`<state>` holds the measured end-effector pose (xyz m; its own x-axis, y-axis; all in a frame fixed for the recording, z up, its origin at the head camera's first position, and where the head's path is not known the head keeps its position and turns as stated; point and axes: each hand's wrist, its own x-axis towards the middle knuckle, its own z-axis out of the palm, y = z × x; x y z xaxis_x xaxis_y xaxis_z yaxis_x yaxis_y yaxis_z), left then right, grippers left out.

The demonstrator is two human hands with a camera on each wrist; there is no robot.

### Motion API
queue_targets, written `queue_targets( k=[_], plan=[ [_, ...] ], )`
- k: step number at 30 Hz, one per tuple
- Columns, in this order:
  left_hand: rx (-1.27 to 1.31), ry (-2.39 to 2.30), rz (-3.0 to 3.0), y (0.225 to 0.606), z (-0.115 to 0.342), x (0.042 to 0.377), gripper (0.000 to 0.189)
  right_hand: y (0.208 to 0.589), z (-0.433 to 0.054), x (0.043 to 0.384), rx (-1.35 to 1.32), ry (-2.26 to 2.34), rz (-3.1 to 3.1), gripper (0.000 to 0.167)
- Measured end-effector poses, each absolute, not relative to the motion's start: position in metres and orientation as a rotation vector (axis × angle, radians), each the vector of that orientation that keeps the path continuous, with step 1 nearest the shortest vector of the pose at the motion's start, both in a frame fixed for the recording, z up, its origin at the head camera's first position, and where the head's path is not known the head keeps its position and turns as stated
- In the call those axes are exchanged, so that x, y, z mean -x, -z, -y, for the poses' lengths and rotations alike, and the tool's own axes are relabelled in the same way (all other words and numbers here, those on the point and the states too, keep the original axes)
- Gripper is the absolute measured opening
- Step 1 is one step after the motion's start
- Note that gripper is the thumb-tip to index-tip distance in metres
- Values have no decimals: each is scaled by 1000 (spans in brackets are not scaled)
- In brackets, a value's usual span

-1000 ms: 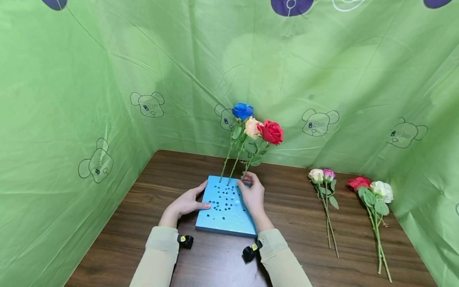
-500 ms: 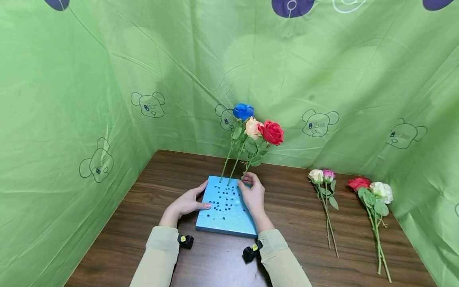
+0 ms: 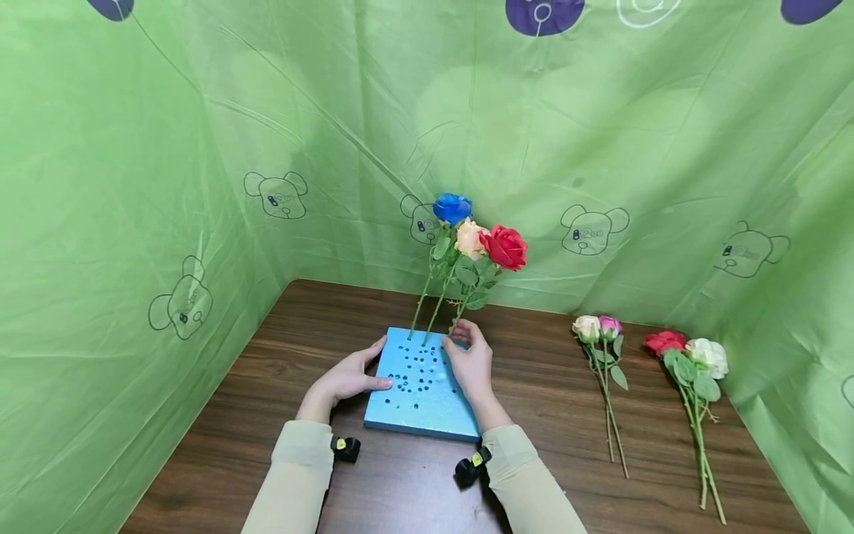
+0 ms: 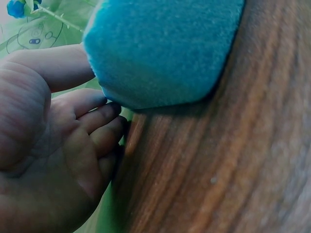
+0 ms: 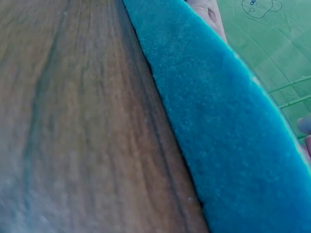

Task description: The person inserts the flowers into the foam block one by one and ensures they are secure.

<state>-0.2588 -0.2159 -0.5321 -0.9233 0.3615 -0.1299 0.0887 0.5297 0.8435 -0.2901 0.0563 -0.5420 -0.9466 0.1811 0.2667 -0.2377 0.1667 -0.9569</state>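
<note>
A blue foam block [image 3: 427, 408] dotted with small holes lies on the table. Three artificial roses stand in its far edge: a blue rose [image 3: 452, 208], a peach rose [image 3: 470, 238] and a red rose [image 3: 505, 246] leaning right. My left hand [image 3: 347, 374] grips the block's left side, thumb on top and fingers along the side face; the left wrist view shows those fingers [image 4: 99, 116] against the foam [image 4: 155, 58]. With thumb and index finger, my right hand [image 3: 470, 363] pinches the red rose's stem low, by the block's far right corner. The right wrist view shows mostly the block's side [image 5: 209, 97].
To the right on the brown wooden table [image 3: 547, 415] lie a cream rose [image 3: 587, 328] beside a pink rose [image 3: 610, 327]. Farther right are another red rose [image 3: 666, 341] and a white rose [image 3: 709, 357]. A green curtain [image 3: 320, 133] surrounds the table's back and sides.
Both hands keep their places on the block and the red rose's stem. Only a very slight shift of the head view shows.
</note>
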Motion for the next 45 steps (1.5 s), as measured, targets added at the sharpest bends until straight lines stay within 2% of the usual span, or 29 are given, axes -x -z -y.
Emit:
queue_targets(
  k=[11, 17, 20, 25, 34, 45],
  plan=[
    [-375, -1330, -2483, 536, 216, 260, 105, 539, -83, 287, -101, -2041, 2058, 51],
    [-383, -1332, -2483, 534, 219, 261, 104, 509, -111, 269, -58, -2059, 2142, 48],
    [-379, -1337, -2485, 533, 219, 261, 104, 507, -129, 266, -57, -2053, 2170, 49],
    [-375, -1335, -2482, 534, 219, 262, 104, 525, -162, 270, -43, -2023, 2200, 51],
    [-376, -1343, -2469, 535, 218, 261, 104, 525, -229, 248, 32, -1997, 2303, 54],
    [-390, -1335, -2479, 535, 218, 262, 105, 513, -302, 215, -117, -1896, 2566, 58]
  ],
)
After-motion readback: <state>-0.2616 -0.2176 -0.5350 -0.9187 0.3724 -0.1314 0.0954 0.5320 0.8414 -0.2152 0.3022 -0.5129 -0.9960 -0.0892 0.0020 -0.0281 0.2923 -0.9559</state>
